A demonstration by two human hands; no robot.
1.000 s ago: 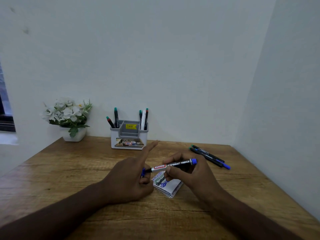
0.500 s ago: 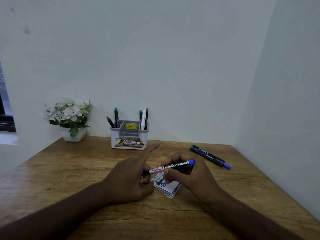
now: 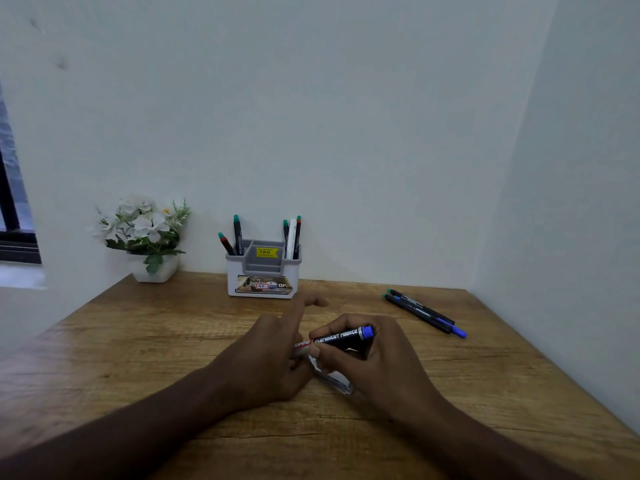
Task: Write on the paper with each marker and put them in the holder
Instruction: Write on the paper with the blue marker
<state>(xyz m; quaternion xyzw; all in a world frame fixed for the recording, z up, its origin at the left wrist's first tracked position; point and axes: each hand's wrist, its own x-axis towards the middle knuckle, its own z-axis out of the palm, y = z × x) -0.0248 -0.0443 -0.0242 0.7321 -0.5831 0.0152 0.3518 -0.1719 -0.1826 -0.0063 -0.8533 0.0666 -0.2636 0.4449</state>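
My right hand (image 3: 377, 362) grips a black permanent marker (image 3: 341, 337) with a blue end, held level above a small folded paper (image 3: 334, 379) on the wooden table (image 3: 138, 341). My left hand (image 3: 266, 355) closes around the marker's left end, hiding that end, with its forefinger stretched out forward. Most of the paper is covered by both hands. A grey and white holder (image 3: 264, 271) stands at the back against the wall with several markers upright in its side slots. Two or three loose markers (image 3: 424, 312) lie on the table at the right.
A white pot of white flowers (image 3: 145, 237) stands at the back left corner. Walls close the table at the back and right. A dark window frame (image 3: 14, 216) shows at the far left.
The two hands have come closer together. The marker slid left into my left hand, so its blue cap end is now hidden. More of the paper is covered.
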